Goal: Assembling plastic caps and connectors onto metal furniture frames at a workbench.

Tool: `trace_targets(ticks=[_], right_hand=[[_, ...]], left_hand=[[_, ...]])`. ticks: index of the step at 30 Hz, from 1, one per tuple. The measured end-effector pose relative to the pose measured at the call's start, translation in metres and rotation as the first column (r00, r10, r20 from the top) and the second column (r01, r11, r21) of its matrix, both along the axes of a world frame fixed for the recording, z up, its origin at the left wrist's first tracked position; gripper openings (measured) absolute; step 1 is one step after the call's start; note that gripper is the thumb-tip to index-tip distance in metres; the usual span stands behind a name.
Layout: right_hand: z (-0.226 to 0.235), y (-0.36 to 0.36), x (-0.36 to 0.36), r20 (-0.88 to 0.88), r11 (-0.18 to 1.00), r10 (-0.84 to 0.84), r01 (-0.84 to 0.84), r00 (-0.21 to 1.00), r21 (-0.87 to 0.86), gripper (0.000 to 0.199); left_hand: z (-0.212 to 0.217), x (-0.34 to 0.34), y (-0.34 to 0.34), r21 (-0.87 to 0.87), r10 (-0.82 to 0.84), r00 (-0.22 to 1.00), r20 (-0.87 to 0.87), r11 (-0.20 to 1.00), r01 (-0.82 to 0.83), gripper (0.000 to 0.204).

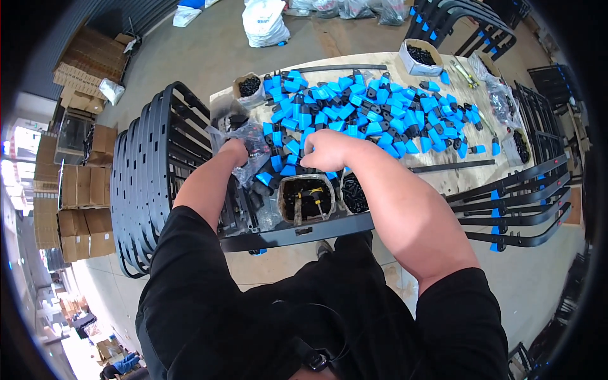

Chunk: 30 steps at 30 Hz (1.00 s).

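My left hand reaches into a clear plastic bag at the left end of the table; its fingers are hidden there. Over the near edge of a wide heap of blue-and-black plastic pieces is my right hand, its fingers curled inward. Whatever they hold, if anything, is hidden. Just below that hand stands an open box with dark small parts and a yellow-and-black handled tool inside. Beside it, partly behind my right forearm, is another container of black pieces.
Black curved metal frames stand in a row at the left; more frames jut out at the right. A black bar runs along the table's near edge. Boxes of black parts stand at the back.
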State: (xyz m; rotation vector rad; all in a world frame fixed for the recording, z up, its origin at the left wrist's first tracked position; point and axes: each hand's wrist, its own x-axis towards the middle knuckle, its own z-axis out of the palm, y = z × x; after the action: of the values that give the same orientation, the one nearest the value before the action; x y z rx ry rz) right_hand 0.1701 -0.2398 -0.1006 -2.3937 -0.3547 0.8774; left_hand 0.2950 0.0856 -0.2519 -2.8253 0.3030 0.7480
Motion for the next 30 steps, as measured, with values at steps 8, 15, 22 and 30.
trace_targets(ticks=[8, 15, 22, 30], right_hand=[[-0.006, -0.005, 0.001, 0.041, 1.000, -0.022, 0.022, 0.999, 0.000, 0.038], [0.000, -0.002, 0.001, 0.072, 1.000, 0.019, -0.021, 0.997, 0.018, 0.042], [0.003, -0.010, -0.003, 0.092, 0.999, -0.032, 0.031, 0.995, 0.013, 0.043], [0.005, -0.005, -0.002, 0.090, 0.997, -0.079, 0.077, 0.993, 0.026, 0.047]], left_hand=[[0.017, -0.005, -0.014, -0.038, 0.100, 0.995, 0.016, 0.994, -0.100, 0.037], [0.098, -0.058, -0.013, -0.453, 0.020, 0.953, 0.302, 0.883, 0.125, 0.034], [0.230, -0.200, -0.069, -0.972, 0.007, 0.978, 0.208, 0.110, 0.206, 0.039], [0.241, -0.274, -0.076, -0.992, -0.059, 0.992, 0.108, -0.073, 0.103, 0.038]])
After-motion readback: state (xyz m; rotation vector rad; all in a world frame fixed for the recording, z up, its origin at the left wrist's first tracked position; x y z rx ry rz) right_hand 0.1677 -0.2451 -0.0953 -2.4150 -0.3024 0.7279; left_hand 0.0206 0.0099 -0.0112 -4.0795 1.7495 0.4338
